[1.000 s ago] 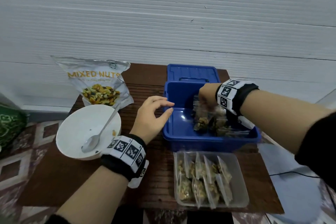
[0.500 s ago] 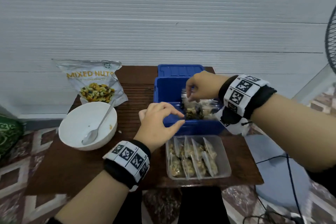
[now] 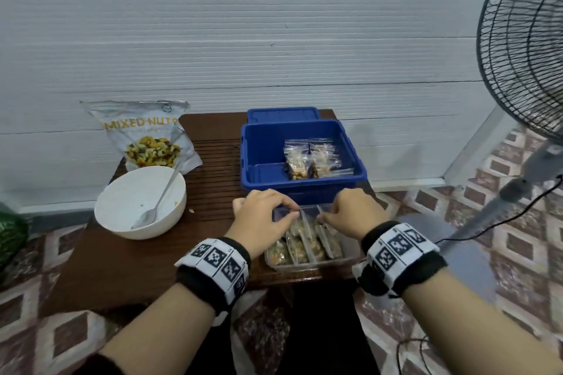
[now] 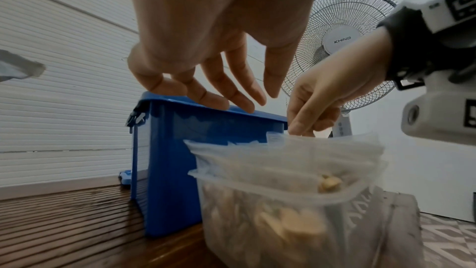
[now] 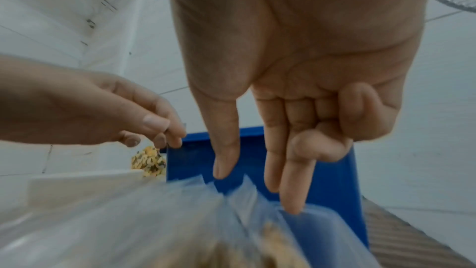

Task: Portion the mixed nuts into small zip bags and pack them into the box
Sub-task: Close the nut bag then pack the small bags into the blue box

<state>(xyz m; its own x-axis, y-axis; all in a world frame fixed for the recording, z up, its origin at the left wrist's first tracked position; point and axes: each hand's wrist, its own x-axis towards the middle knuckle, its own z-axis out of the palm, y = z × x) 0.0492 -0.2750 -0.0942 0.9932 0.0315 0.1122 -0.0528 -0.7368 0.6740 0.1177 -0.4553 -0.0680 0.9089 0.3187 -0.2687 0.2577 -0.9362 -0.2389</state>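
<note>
filled zip bags (image 3: pixel 307 243) stand upright in the clear tub (image 3: pixel 347 256) at the table's (image 3: pixel 122 268) near edge | four more bags lie in the blue box (image 3: pixel 262 143) just behind | left hand (image 3: pixel 259 219) hovers over the bag tops, fingers loose, holding nothing | right hand (image 3: pixel 350 213) reaches for a bag top, grip unclear | bowl (image 3: pixel 122 201) and spoon (image 3: pixel 158 201) left

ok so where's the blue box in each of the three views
Head: the blue box sits at mid-frame on the table, just beyond both hands.
Left wrist: it stands left of centre, behind the clear tub of filled bags.
Right wrist: its wall shows at centre-right, behind the right hand's fingers.
Shared landmark: the clear tub, right in front of the box in all three.
</note>
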